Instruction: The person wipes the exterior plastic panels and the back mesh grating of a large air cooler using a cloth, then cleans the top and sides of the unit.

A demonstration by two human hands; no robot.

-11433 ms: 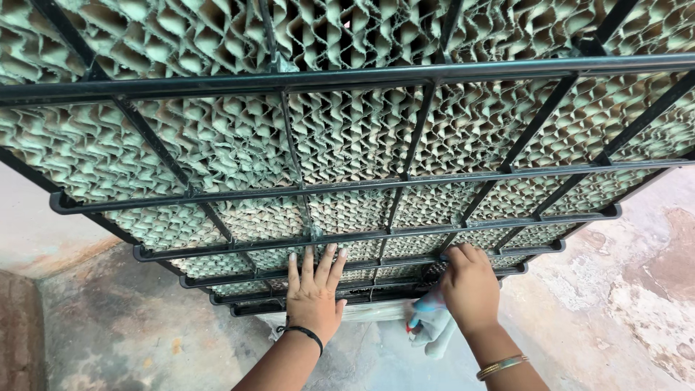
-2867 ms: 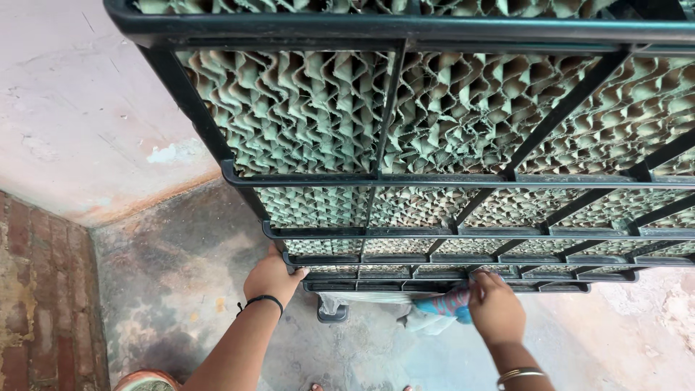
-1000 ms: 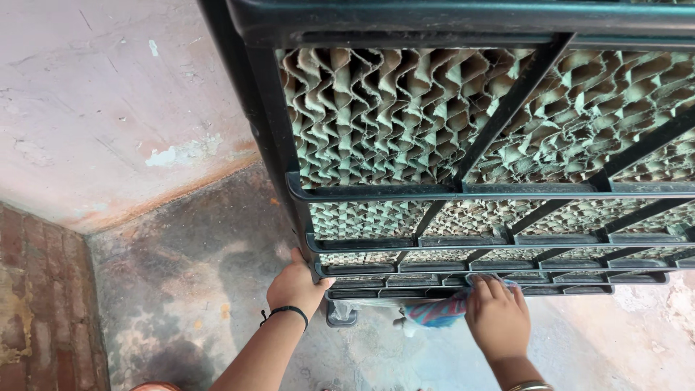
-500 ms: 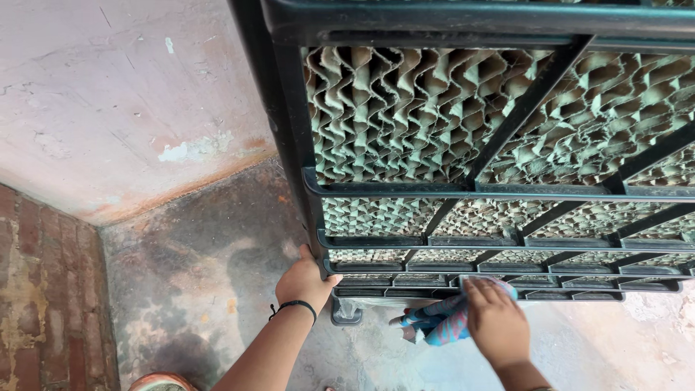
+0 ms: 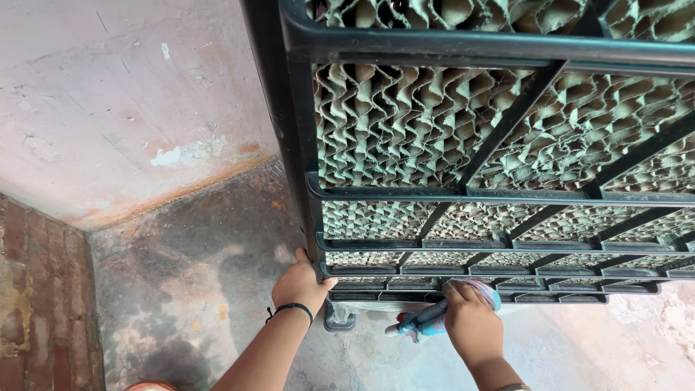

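Here the left hand (image 5: 298,284) grips the near left corner of the black grille (image 5: 463,194) standing on the stained floor (image 5: 188,289). The right hand (image 5: 472,324) is closed on a blue cloth (image 5: 427,324), pressing it against the grille's lowest bar, near the green honeycomb pad (image 5: 391,123).

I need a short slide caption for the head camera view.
Left hand grips the black grille frame; right hand presses a blue cloth against it.

Bare forearms, black wristband (image 5: 289,309) on left wrist
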